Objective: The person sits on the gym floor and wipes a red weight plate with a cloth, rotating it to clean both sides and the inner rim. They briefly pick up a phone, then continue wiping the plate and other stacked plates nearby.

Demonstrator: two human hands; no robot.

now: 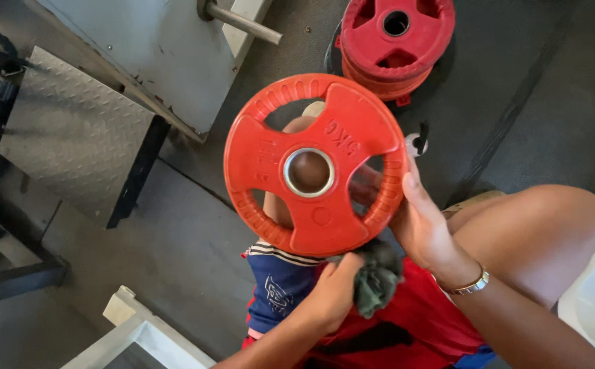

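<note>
Plate point(325, 137) upright over the lap, right hand point(424, 229) clamped on its rim, left hand point(335, 290) bunched around a rag point(377, 280) at the bottom edge. One-handed hold; if it slips, that plate lands on the knee.

red weight plate point(314, 165) hides most of the knee behind it.

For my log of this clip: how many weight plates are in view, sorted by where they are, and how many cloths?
Round red rubber weight plate held up by the right hand: 1
Red weight plates in the floor stack: at least 2, exact count unclear
Dark green cloth in the left hand: 1
Total: at least 4
</note>
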